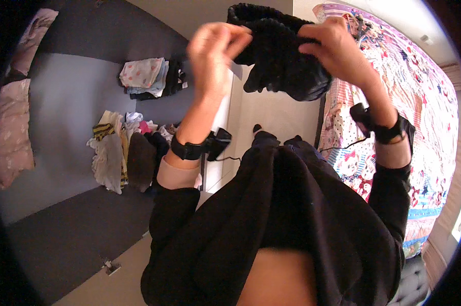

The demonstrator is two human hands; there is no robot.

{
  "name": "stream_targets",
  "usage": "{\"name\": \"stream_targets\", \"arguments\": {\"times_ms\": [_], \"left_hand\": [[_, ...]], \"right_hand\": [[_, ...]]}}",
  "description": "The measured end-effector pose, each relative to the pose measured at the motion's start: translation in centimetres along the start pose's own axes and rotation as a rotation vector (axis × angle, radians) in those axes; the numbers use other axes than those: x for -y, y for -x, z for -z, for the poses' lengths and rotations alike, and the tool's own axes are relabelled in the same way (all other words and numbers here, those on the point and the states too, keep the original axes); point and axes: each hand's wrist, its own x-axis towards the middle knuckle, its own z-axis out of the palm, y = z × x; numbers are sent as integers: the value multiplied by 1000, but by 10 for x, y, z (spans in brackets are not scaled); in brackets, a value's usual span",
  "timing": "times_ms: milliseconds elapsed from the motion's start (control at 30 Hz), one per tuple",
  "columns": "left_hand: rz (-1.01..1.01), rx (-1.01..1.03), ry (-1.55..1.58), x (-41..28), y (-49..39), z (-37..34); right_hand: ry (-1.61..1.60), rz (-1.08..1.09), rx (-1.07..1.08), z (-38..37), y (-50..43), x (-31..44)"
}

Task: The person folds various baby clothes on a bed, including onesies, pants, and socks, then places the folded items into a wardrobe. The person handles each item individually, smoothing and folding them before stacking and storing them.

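Observation:
A black, plush-looking garment (pixel 282 57) hangs in front of me at the top of the view, bunched and drooping above the floor. My left hand (pixel 217 44) pinches its left edge between thumb and fingers, slightly blurred. On the other side, my right hand (pixel 332 48) grips the garment's right part, with the fingertips partly hidden in the dark fabric. Which kind of garment it is cannot be made out. Both wrists carry black strapped devices with thin cables.
To the left, a grey open wardrobe (pixel 73 95) holds a folded clothes stack (pixel 144 78) and a looser pile of clothes (pixel 127 153). Pink bedding (pixel 14 134) lies at its far left. On the right is a bed with a colourful patterned cover (pixel 406 114). Pale floor (pixel 280 111) runs between them.

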Motion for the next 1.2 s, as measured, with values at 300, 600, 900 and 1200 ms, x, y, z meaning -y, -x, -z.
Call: {"name": "stream_targets", "arguments": {"times_ms": [300, 600, 900, 1200], "left_hand": [[-626, 787, -1118, 19, -84, -9], [-883, 746, -1055, -12, -118, -27], [-585, 532, -1054, -71, -116, -47], [-352, 321, -688, -73, -141, -43]], "right_hand": [[-52, 321, 293, 86, -39, 12], [364, -174, 465, 136, 16, -7], [133, -18, -186, 137, 14, -32], [-6, -250, -553, 119, -26, -53]]}}
